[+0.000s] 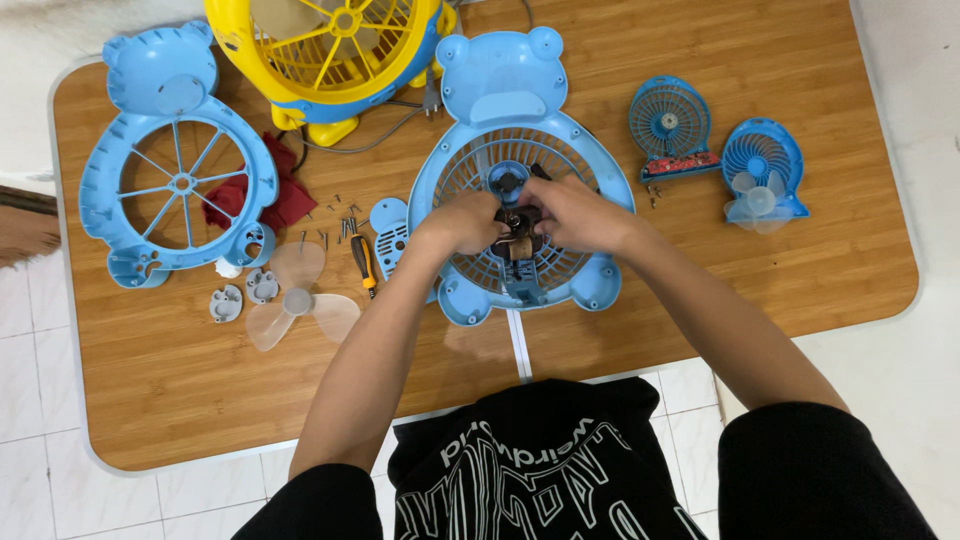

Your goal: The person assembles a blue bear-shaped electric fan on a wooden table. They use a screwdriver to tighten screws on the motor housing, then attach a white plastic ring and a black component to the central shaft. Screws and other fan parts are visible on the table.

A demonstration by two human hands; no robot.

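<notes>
A blue bear-shaped fan back housing (520, 160) lies flat on the wooden table (700, 270), its round grille facing up. At the grille's middle sits a small dark motor (520, 232) with copper windings. My left hand (462, 222) grips the motor from the left. My right hand (578, 212) closes on it from the right. My fingers hide most of the motor.
The matching blue front grille (172, 165) lies far left, over a red cloth (290, 195). A clear fan blade (295, 300), an orange-handled screwdriver (363, 264), loose screws (340, 222) and small grey parts (226, 302) lie between. A yellow fan (330, 50) stands behind; two small blue fans (672, 128) (764, 172) sit right.
</notes>
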